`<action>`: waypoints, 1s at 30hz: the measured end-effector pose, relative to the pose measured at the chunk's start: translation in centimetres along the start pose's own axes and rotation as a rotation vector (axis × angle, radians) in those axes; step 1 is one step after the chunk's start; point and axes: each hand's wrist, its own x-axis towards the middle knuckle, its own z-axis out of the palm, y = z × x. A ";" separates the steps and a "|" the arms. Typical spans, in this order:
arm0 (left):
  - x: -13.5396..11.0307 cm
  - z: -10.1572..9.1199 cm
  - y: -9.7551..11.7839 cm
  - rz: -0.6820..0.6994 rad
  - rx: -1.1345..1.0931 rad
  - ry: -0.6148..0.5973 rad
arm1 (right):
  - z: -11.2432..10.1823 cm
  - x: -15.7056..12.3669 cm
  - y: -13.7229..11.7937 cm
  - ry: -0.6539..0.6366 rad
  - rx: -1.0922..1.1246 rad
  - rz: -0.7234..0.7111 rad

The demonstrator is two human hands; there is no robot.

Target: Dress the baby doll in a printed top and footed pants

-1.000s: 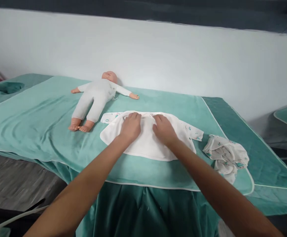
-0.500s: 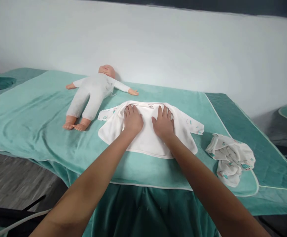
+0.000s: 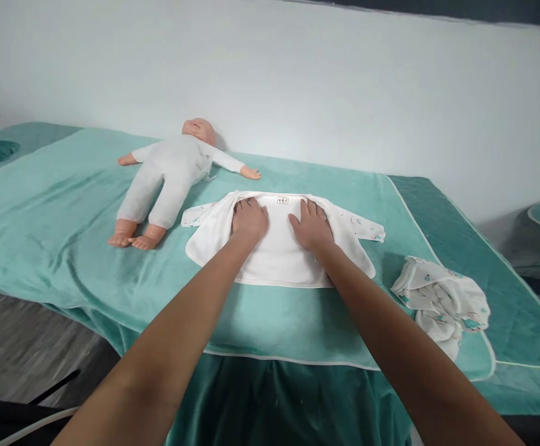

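Observation:
A white baby jacket [image 3: 277,241] lies spread out with its front folded back and its plain inside facing up. Both printed sleeves stretch out to the sides. My left hand [image 3: 250,222] rests on the inside of the jacket's left half, its fingertips partly under the turned-back front panel. On the right half, my right hand [image 3: 311,224] lies with fingers spread, their tips at the edge of the other panel. Neither hand grips the cloth visibly. A baby doll [image 3: 172,170] in a white body lies on its back beyond the left sleeve.
A crumpled printed white garment [image 3: 444,300] lies to the right of the jacket. The light green sheet [image 3: 293,319] covers a bed that stands against a white wall [image 3: 298,93]. At the lower left, a pale cable [image 3: 38,426] runs beside my left arm.
My hands stay on the jacket, the fingers reaching slightly further beneath its front panels. The jacket's lower edge has shifted slightly away from me. The view has moved a little.

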 end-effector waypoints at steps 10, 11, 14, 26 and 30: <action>1.1 0.0 0.2 0.041 0.033 0.007 | 0.2 0.2 -0.1 0.023 0.020 0.054; 1.2 0.0 0.2 0.041 0.036 -0.002 | 0.2 0.3 -0.1 0.018 0.018 0.065; 1.4 0.1 0.1 0.052 0.040 -0.024 | 0.2 0.4 -0.3 0.027 -0.001 0.082; -1.8 1.0 1.4 0.075 0.020 0.066 | 1.1 -0.6 -3.1 -0.013 -0.176 -0.105; -2.8 0.8 1.2 0.237 0.034 0.011 | 1.3 -0.2 -3.9 -0.004 -0.158 -0.032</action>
